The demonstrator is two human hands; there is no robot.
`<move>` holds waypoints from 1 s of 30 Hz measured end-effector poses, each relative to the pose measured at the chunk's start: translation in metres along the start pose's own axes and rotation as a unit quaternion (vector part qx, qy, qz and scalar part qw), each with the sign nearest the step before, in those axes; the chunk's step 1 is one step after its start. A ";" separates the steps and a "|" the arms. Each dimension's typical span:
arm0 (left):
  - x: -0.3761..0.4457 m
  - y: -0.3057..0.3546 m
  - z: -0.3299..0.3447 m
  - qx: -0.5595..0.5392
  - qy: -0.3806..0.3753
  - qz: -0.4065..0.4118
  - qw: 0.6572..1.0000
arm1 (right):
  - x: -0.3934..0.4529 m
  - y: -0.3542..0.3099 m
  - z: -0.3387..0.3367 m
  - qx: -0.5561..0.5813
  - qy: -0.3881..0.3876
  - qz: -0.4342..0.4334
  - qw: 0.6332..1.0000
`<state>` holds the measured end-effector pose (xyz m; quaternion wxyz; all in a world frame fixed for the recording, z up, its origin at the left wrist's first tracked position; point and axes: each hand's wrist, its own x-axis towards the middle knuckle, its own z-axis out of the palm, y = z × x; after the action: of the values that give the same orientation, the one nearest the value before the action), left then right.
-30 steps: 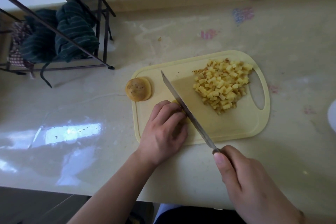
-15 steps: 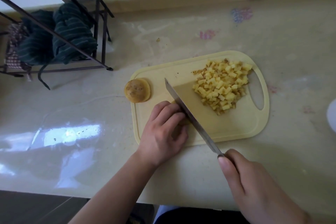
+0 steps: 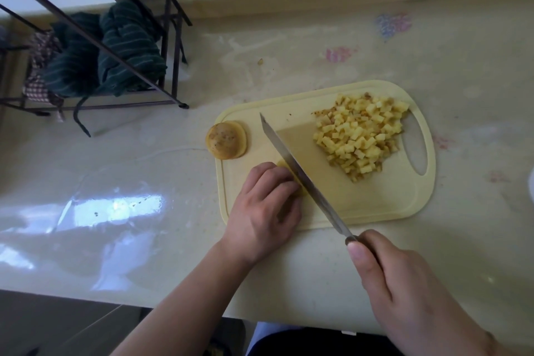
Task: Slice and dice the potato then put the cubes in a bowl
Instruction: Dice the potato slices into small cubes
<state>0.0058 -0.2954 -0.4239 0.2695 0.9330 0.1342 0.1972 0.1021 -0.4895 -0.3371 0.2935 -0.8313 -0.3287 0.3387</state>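
the left hand [image 3: 264, 212] sits on the near left part of the cutting board [image 3: 375, 205], fingers curled down over a pale yellow potato piece [image 3: 284, 166] and pinning it; only a sliver of the piece shows past the fingertips, so its shape is hard to judge. right against those knuckles runs the knife [image 3: 300, 175], a long, narrow steel blade lying diagonally from the board's far left toward the near edge, its edge down at the potato piece. the right hand [image 3: 404, 289] is wrapped around the dark handle just off the board's near rim, thumb laid along the top.

beyond the blade, on the far right of the board, lies a loose heap of potato cubes [image 3: 361, 136], small, blocky, yellow with brown flecks of skin. a round potato end [image 3: 226, 140], domed and speckled brown, rests at the board's left edge, half on the counter. the board is smooth pale yellow plastic with rounded corners and an oval handle slot on its right.

it lies on a glossy cream countertop [image 3: 115, 211] with faint pink and blue marks. at the far left stands a dark metal rack [image 3: 170, 72] holding dark green striped cloths [image 3: 127, 49].
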 end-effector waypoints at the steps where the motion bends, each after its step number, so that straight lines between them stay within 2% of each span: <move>1: 0.000 0.000 0.000 -0.003 0.000 -0.002 1.000 | -0.002 0.000 0.001 0.001 -0.002 0.000 1.000; 12: 0.000 0.000 0.001 -0.013 0.005 -0.009 1.000 | -0.020 0.006 0.001 -0.006 -0.011 0.047 0.999; 18: 0.001 0.000 0.001 -0.004 0.006 -0.006 1.000 | 0.012 -0.002 0.010 -0.021 0.003 -0.004 1.000; 22: -0.001 0.000 0.000 0.016 0.016 0.015 1.000 | 0.012 -0.002 0.004 -0.007 0.014 0.001 1.000; 30: -0.004 -0.002 0.001 -0.006 0.031 0.001 1.000 | 0.004 -0.002 0.001 0.017 0.000 0.003 1.000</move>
<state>0.0023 -0.2954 -0.4271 0.2709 0.9248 0.1407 0.2269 0.1027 -0.4853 -0.3374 0.3071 -0.8270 -0.3206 0.3448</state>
